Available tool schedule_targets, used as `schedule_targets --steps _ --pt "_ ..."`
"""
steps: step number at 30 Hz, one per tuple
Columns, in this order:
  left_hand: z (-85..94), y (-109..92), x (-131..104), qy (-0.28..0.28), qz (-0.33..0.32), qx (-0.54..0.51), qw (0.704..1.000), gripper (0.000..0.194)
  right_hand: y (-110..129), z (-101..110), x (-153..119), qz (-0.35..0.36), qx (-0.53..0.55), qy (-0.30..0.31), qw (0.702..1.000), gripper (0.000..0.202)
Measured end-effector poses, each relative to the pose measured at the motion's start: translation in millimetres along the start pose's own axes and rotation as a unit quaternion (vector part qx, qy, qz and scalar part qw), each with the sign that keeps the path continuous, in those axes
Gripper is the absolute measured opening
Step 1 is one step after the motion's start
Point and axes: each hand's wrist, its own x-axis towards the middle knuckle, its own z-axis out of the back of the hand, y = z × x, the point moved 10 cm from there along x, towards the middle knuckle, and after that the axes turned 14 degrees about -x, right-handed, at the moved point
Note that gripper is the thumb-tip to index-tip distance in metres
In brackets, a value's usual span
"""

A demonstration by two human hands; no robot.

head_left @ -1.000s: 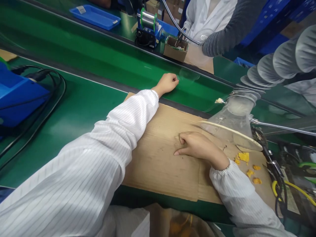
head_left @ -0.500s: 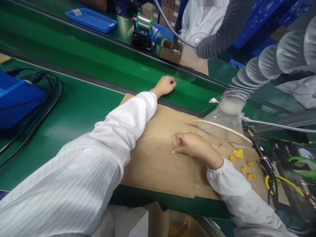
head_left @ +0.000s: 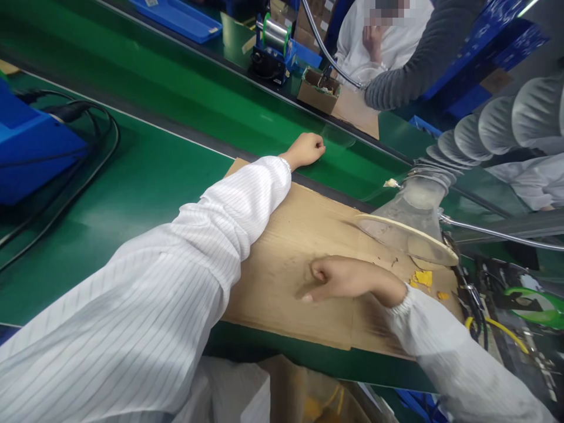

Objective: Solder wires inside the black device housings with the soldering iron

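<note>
My left hand (head_left: pixel 305 150) is closed in a loose fist above the green belt (head_left: pixel 264 117), past the far edge of the cardboard sheet (head_left: pixel 282 229). Nothing shows in it. Low over the middle of the cardboard is my right hand (head_left: pixel 341 279), its fingers curled in and its thumb stretched out apart from them. No object is visible in its grip. To the right of that hand lie torn yellow scraps (head_left: pixel 423 278). A clear fume hood (head_left: pixel 409 226) with a pale rim stands just beyond it.
A ribbed duct (head_left: pixel 489 126) rises from the hood. At left are a blue device (head_left: pixel 37 144) and black cables (head_left: pixel 112 141). Across the belt stand a solder wire spool (head_left: pixel 276 34), a small carton (head_left: pixel 318 91) and a seated person (head_left: pixel 381 41). Tools and a green ring (head_left: pixel 533 305) crowd the right.
My right hand has come nearer to me over the cardboard. My left hand stays in a fist at the belt. The view has shifted slightly, and the person opposite has a hand raised.
</note>
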Motion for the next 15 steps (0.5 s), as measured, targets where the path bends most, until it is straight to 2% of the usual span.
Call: schedule_targets --steps 2,6,8,10,12,15 --pt "-0.4 1 1 -0.001 -0.001 0.000 1.000 0.015 -5 -4 10 0.002 0.020 0.031 0.999 0.059" --pt "-0.8 1 2 -0.003 -0.001 -0.004 1.000 0.016 -12 -6 16 -0.013 0.012 0.032 0.999 0.058" --pt "-1.1 0 3 -0.004 -0.001 -0.006 1.000 0.016 -10 -5 11 -0.006 0.070 0.023 0.997 0.055" --pt "-1.8 0 3 -0.004 -0.002 -0.009 1.000 0.015 -10 2 1 -0.009 0.187 0.006 0.982 0.054" --pt "-2.9 0 4 -0.002 -0.003 -0.013 1.000 0.015 -11 13 -12 -0.012 0.357 -0.022 0.934 0.052" --pt "-3.9 1 4 -0.002 -0.006 -0.020 1.000 0.015 -9 25 -25 0.002 0.572 -0.059 0.818 0.046"
